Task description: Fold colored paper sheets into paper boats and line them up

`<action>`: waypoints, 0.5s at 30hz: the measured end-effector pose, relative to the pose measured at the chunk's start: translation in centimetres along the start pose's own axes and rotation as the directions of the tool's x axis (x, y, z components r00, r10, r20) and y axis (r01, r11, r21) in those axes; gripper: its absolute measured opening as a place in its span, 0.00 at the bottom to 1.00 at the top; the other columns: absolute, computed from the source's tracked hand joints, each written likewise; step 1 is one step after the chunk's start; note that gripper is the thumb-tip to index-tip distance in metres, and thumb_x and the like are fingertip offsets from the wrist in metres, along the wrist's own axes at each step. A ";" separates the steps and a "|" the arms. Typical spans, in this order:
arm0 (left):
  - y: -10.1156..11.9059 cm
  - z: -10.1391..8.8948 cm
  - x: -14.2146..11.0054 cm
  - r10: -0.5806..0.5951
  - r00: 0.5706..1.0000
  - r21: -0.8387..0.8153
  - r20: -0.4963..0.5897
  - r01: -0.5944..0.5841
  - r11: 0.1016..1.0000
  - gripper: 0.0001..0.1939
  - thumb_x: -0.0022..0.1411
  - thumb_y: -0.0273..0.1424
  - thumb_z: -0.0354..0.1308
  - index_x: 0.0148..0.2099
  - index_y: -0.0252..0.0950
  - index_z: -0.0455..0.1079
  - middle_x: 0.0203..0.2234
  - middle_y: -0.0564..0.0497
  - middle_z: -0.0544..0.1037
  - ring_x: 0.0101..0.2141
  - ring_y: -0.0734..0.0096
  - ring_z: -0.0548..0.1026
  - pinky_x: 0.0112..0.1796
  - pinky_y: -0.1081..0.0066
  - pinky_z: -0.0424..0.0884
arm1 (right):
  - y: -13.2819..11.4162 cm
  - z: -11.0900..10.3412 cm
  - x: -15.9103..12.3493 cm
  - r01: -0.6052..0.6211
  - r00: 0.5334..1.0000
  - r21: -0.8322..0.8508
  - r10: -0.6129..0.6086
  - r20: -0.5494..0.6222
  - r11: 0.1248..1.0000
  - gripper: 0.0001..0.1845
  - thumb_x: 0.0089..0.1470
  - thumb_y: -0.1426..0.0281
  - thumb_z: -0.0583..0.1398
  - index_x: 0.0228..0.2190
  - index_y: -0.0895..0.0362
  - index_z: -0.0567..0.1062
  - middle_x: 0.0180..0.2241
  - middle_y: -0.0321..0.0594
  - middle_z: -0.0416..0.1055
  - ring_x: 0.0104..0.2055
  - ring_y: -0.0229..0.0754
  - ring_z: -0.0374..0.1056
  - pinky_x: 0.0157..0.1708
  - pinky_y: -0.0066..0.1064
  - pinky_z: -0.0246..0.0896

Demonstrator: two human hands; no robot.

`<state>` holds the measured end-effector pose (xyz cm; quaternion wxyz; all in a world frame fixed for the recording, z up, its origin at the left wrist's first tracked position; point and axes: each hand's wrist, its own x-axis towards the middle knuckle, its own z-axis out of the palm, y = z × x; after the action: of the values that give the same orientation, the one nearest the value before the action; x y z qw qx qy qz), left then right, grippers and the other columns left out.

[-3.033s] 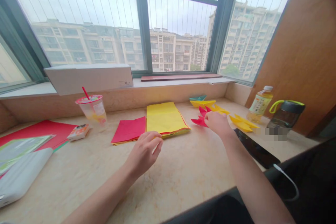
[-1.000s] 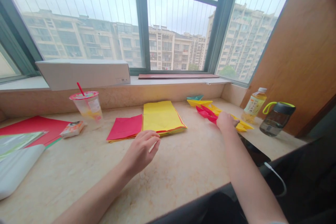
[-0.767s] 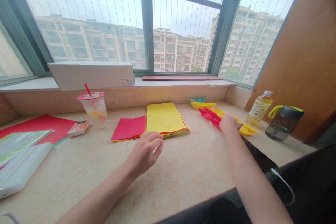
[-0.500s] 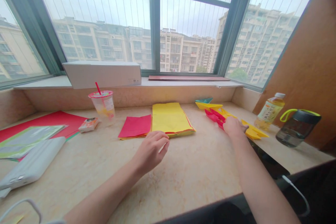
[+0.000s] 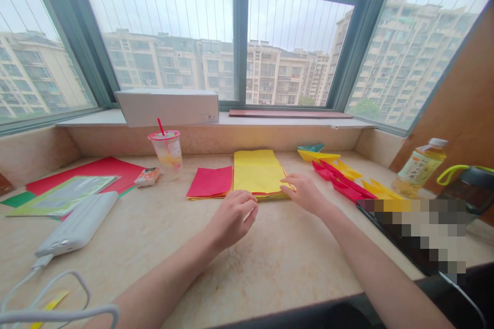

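Note:
My right hand (image 5: 306, 194) is at the right edge of a stack of yellow paper (image 5: 254, 170). Its thumb and fingers are apart, with the tips at the sheets' lower right corner. Resting near the stack's front edge, my left hand (image 5: 233, 218) is loosely curled with the thumb apart, and nothing shows in it. A smaller pile of paper with a red sheet (image 5: 210, 182) on top lies against the stack's left side. To the right stand folded paper boats: red boats (image 5: 347, 187), yellow boats (image 5: 318, 156) and a teal boat (image 5: 311, 148).
A drink cup (image 5: 168, 151) with a straw, a small packet (image 5: 147, 177), a white power bank (image 5: 79, 223) and red paper (image 5: 116, 169) are at left. A drink bottle (image 5: 420, 164), a dark water bottle (image 5: 471, 187) and a black phone-like device (image 5: 393, 236) are at right.
My right hand has let go of a red boat, which now stands in line with the others, and has moved left to the yellow paper. My left hand stays by the stack. The view has shifted left.

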<state>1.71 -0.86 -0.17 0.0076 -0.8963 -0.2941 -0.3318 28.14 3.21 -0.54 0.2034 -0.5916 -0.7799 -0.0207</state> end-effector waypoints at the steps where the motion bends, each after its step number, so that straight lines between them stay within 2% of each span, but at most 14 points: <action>1: 0.0 0.0 0.0 0.000 1.000 0.002 0.006 0.000 1.000 0.08 0.66 0.26 0.52 0.36 0.36 0.73 0.37 0.46 0.79 0.41 0.63 0.74 0.45 0.61 0.70 | -0.4 0.5 0.0 0.100 0.995 0.043 -0.100 0.006 0.994 0.17 0.62 0.61 0.56 0.47 0.53 0.78 0.48 0.43 0.76 0.51 0.45 0.69 0.53 0.35 0.58; 3: -0.1 0.0 0.0 -0.006 1.000 0.011 0.020 0.005 1.000 0.08 0.66 0.27 0.52 0.36 0.36 0.73 0.38 0.46 0.79 0.42 0.63 0.74 0.46 0.61 0.69 | -0.6 1.3 -0.1 0.223 0.974 0.094 -0.226 0.022 0.970 0.17 0.61 0.61 0.58 0.46 0.54 0.78 0.47 0.45 0.76 0.50 0.48 0.70 0.53 0.39 0.59; 4: -0.3 0.0 0.0 -0.017 1.000 0.021 0.027 0.016 1.000 0.09 0.66 0.27 0.52 0.37 0.36 0.73 0.38 0.46 0.78 0.42 0.63 0.74 0.46 0.61 0.69 | -0.5 1.6 -0.1 0.244 0.968 0.102 -0.248 0.031 0.964 0.17 0.60 0.61 0.58 0.46 0.54 0.78 0.47 0.46 0.76 0.50 0.49 0.70 0.53 0.40 0.59; 11: -3.1 -0.7 -0.2 -0.243 0.970 0.164 0.005 0.239 0.957 0.12 0.63 0.24 0.53 0.47 0.34 0.71 0.41 0.43 0.78 0.44 0.57 0.74 0.46 0.58 0.69 | 0.9 2.1 0.1 0.261 0.961 0.099 -0.268 0.068 0.960 0.15 0.63 0.65 0.56 0.45 0.54 0.79 0.44 0.45 0.78 0.47 0.49 0.72 0.49 0.39 0.63; 15: -4.0 -0.9 -0.4 -0.322 0.947 0.192 0.013 0.313 0.930 0.14 0.62 0.25 0.52 0.49 0.33 0.71 0.43 0.41 0.78 0.45 0.56 0.74 0.47 0.58 0.69 | 1.0 1.9 0.3 0.279 0.953 0.095 -0.288 0.094 0.956 0.14 0.62 0.70 0.55 0.43 0.54 0.80 0.42 0.44 0.79 0.45 0.49 0.73 0.46 0.37 0.63</action>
<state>-1.18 2.04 -0.44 0.0317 -0.8394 -0.4651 -0.2794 28.47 4.31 -2.43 0.1798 -0.4650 -0.8667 0.0133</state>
